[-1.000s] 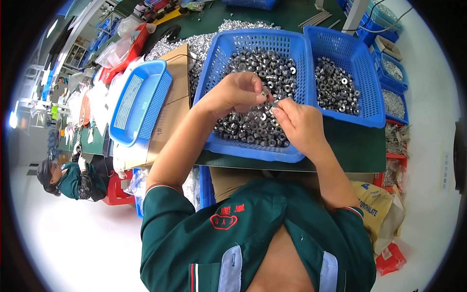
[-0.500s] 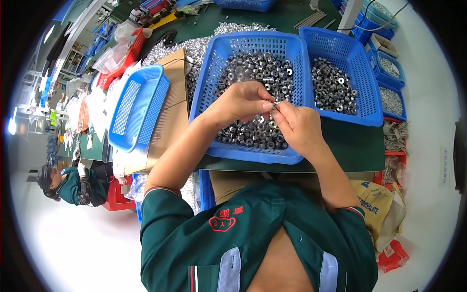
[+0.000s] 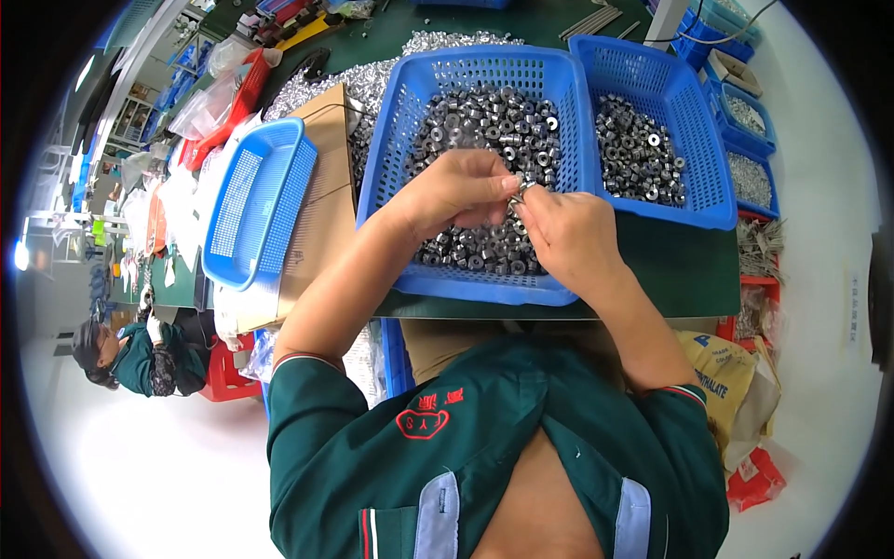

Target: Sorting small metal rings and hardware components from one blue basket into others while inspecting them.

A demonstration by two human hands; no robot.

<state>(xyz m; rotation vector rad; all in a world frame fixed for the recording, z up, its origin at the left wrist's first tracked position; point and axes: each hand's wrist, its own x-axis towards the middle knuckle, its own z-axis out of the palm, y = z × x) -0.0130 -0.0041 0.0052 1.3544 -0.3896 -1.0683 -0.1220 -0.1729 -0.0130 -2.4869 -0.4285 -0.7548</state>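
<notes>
Between the fingers of our left hand (image 3: pixel 461 191) and right hand (image 3: pixel 575 233) we pinched one small metal part (image 3: pixel 520 194), its shape too small to tell. It was above a blue perforated basket (image 3: pixel 484 287) of metal bushings (image 3: pixel 486 116); beside this stood a second basket (image 3: pixel 694 140).

A pale wall (image 3: pixel 833 168) is curving down the right. At lower left, a white floor (image 3: pixel 168 466) is shining beneath a red stool (image 3: pixel 227 375). A light (image 3: pixel 21 255) is glowing at far left; a green tabletop (image 3: pixel 684 270) is spanning the upper middle.
</notes>
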